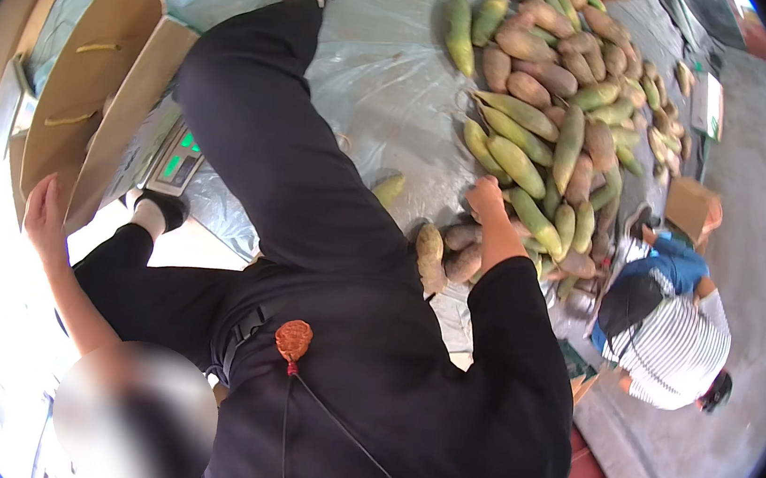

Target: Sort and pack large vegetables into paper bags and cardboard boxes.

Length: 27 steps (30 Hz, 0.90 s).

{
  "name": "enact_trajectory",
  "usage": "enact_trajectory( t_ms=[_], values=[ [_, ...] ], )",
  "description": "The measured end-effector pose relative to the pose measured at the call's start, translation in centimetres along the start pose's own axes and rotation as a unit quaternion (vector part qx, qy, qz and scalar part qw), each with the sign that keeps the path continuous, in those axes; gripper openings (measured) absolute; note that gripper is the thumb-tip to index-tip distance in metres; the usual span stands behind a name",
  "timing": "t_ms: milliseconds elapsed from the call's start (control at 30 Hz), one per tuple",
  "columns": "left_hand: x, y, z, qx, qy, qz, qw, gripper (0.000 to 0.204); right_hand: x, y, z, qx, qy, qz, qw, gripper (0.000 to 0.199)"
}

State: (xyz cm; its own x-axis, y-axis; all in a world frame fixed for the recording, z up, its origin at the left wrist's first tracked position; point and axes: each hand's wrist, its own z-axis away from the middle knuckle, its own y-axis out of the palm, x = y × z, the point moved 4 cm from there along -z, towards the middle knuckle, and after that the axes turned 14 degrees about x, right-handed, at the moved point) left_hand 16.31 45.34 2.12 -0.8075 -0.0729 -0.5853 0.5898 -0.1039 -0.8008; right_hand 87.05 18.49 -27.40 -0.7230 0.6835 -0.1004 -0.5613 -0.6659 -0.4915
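Observation:
My left hand (45, 218) reaches out to the left and holds the lower end of a flap of an open brown cardboard box (89, 83). My right hand (487, 199) is stretched forward onto a big pile of elongated green and reddish-brown fruits (548, 116). Its fingers curl down over the fruits at the pile's near edge, and I cannot make out whether it grips one. The pile lies on a pale plastic sheet (384, 60). My legs in black trousers extend forward across the sheet.
A weighing scale with a green lit display (177, 159) sits beside the box. One loose fruit (389, 188) lies apart from the pile. Another person in a striped top (669, 342) crouches at the right, near a small cardboard box (693, 208).

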Motion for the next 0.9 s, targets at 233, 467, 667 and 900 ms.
enact_trajectory(
  t_ms=[233,467,667,900],
  values=[
    [-2.9,1.1,0.4,-0.015,0.011,-0.07,0.997,0.016,-1.4,1.4,-2.5,0.116,-0.042,0.224,0.967,0.046],
    [-3.6,0.9,0.8,-0.049,0.011,-0.064,0.997,0.013,-3.4,1.5,-4.4,0.02,0.012,0.281,0.959,0.028],
    [-4.5,0.8,0.7,-0.063,0.02,-0.078,0.995,0.013,-4.1,0.0,-3.5,-0.035,-0.055,0.358,0.932,0.023],
    [-6.0,0.8,0.6,-0.078,0.038,-0.058,0.995,0.012,-5.0,-2.4,0.4,-0.151,-0.073,-0.093,0.981,0.021]
  ],
)
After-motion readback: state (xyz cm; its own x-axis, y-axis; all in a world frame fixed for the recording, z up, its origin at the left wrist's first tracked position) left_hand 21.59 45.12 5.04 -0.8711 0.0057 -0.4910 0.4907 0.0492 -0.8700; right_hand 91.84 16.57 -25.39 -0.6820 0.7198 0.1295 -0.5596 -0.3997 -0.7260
